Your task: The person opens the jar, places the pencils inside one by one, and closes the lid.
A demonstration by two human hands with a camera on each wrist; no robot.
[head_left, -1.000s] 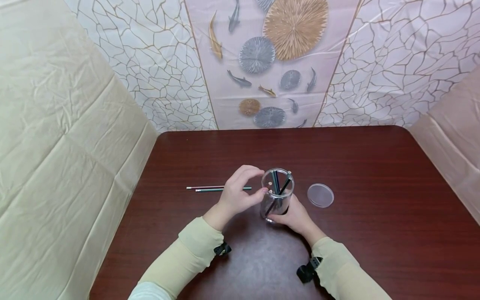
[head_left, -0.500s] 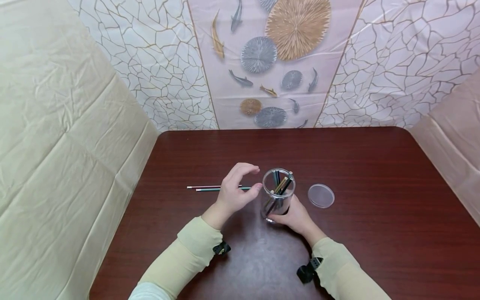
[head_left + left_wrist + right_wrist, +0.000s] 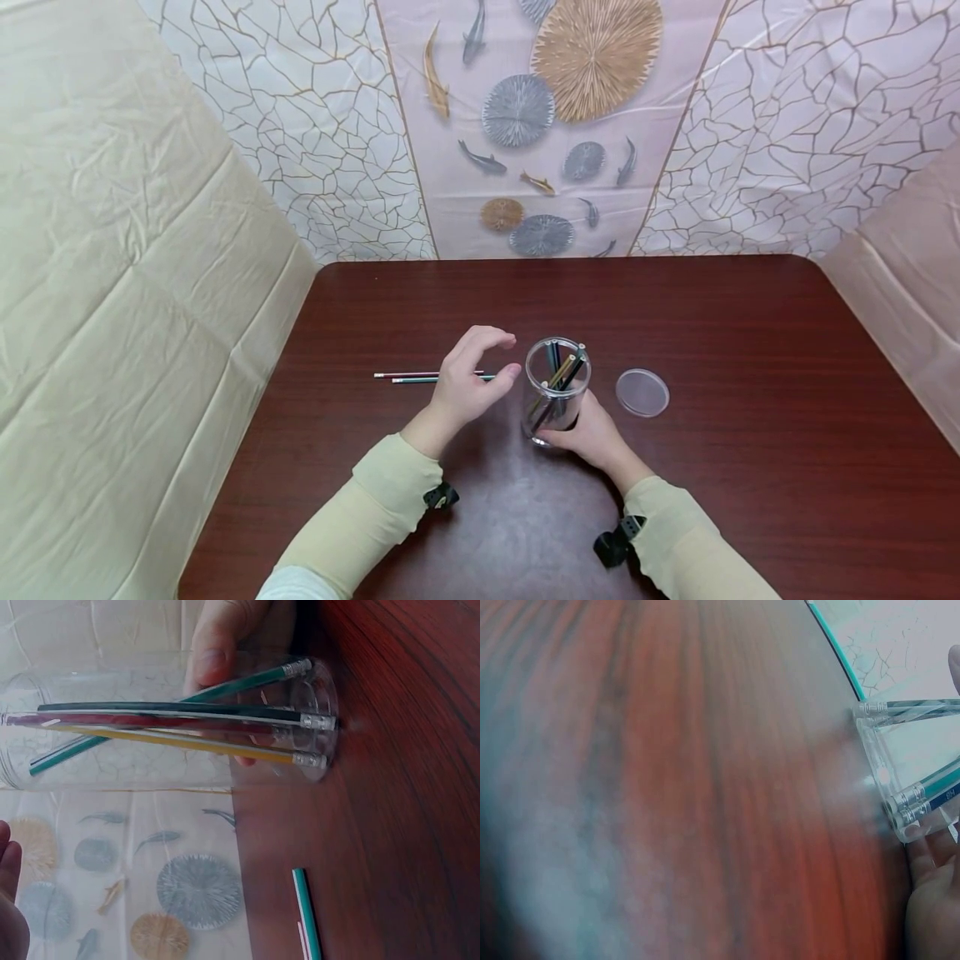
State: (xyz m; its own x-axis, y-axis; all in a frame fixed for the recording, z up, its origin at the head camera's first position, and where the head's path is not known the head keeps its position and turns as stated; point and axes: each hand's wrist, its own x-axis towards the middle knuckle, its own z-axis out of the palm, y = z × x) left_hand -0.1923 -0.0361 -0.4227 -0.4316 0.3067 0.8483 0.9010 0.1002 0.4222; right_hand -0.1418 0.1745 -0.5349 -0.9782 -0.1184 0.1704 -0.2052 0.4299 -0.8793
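Change, head view: over the last second the left hand (image 3: 467, 379) backs off the rim of the clear jar (image 3: 531, 407); its fingers are curved, spread from the thumb, pinching nothing, just left of the glass. The yellow pencil (image 3: 217, 747) now shows plainly, leaning inside among others. Judgement: that pencil's release looks finished. The right hand's (image 3: 596, 437) fingers grip the jar's lower wall. Outside it lie a teal pencil (image 3: 416, 381) and a reddish pencil (image 3: 408, 374), partly hidden behind the left fingers and extending leftward. A clear lid (image 3: 642, 393) lies right of the right fingers.

Surface: dark red wood-grain tabletop (image 3: 765, 425). Room: patterned backdrop (image 3: 532, 183) beyond the fingers; cream drape (image 3: 142, 275) to their left.
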